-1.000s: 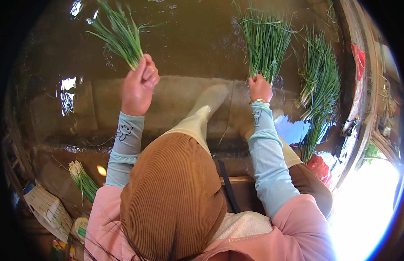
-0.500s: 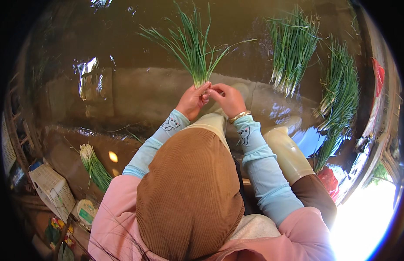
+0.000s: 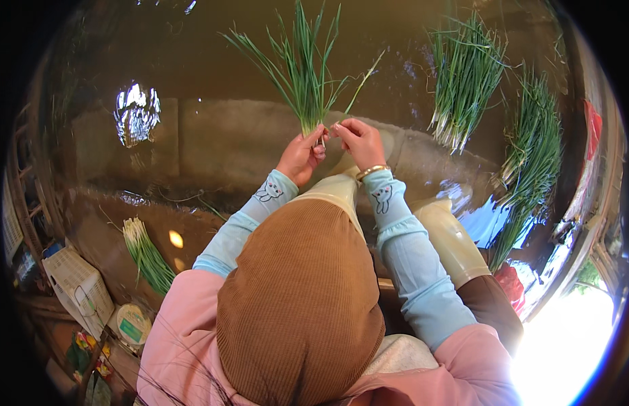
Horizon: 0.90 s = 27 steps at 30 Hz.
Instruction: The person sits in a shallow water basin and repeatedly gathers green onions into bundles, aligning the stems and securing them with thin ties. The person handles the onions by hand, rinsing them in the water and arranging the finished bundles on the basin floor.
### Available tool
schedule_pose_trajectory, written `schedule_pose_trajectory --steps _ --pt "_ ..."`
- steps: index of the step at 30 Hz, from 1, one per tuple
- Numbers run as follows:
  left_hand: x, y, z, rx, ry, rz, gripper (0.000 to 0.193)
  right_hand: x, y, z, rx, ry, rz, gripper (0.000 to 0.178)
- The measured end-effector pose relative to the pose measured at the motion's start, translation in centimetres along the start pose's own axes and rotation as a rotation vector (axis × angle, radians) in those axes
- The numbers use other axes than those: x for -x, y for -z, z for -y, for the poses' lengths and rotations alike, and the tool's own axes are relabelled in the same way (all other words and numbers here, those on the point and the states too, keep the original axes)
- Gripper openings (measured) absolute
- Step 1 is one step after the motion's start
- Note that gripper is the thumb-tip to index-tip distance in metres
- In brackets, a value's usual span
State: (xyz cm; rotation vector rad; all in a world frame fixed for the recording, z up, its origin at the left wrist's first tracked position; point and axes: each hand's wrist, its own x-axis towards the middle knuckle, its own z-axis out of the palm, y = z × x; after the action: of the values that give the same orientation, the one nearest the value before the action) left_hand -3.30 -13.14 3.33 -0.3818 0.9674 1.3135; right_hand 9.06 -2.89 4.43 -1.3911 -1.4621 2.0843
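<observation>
My left hand is closed round the pale lower ends of a bunch of spring onions, whose green leaves fan out upward and away from me. Just to its right, my right hand has thumb and forefinger pinched together. A thin yellowish spring onion leaf rises from those fingertips, apart from the bunch. The tips of the two hands are a small gap from each other, over the brown water.
Larger spring onion bundles lie in the water at right. A smaller bundle is at left, near a pale plastic basket and a round tub. My knees in pale boots are close below my arms.
My right hand has drawn slightly up and right, away from my left hand, and the thin leaf has swung more upright with it. My left hand keeps its hold on the bunch.
</observation>
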Motion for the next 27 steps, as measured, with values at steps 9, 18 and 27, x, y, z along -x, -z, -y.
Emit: schedule_pose_trajectory --steps 9,18,27 --pt "0.0 0.4 -0.2 -0.139 0.021 0.054 0.018 -2.3 2.2 3.9 0.211 0.257 -0.208 0.019" --pt "0.6 1.5 -0.2 -0.160 0.035 0.110 0.020 -10.7 3.7 2.1 1.401 0.557 0.013 0.017" --pt "1.4 1.9 0.2 -0.152 0.053 0.111 0.020 -14.3 13.4 13.7 0.624 0.453 -0.166 0.023"
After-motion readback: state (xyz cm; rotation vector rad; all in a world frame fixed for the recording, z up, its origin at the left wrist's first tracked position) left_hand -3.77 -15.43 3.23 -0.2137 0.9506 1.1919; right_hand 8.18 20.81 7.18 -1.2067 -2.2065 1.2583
